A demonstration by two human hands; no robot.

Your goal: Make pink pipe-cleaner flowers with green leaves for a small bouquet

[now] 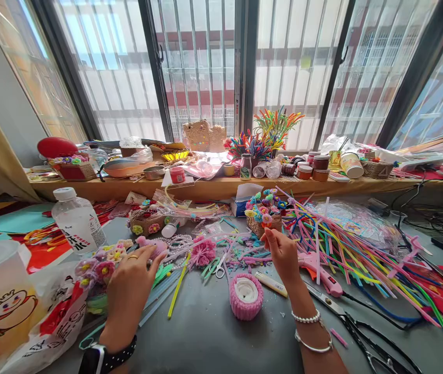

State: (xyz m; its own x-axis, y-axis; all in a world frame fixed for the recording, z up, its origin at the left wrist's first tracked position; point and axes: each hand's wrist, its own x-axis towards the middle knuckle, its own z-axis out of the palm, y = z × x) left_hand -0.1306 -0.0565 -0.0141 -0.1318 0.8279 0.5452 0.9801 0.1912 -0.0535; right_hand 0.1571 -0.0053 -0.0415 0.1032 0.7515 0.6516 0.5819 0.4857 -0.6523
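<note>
My left hand point(131, 280) hovers palm down over the left side of the desk, thumb apart from the fingers. It is beside a bunch of fuzzy pipe-cleaner flowers point(106, 270) and a fuzzy pink piece point(153, 246); its fingertips partly cover that piece. My right hand point(281, 254) is raised with thumb and fingers pinched in front of a small woven basket of colourful flowers point(258, 226). Whatever is in the pinch is too small to make out. Between my hands stands a round pink fuzzy-sided cup point(246, 304) with a white inside.
A pink glue gun point(322, 275), large black-handled scissors point(361, 332) and many loose pipe cleaners point(346, 244) lie at right. Small scissors point(219, 267) and a pink pompom point(202, 252) lie mid-desk. A bottle point(79, 223) and drink cup point(3, 296) stand left.
</note>
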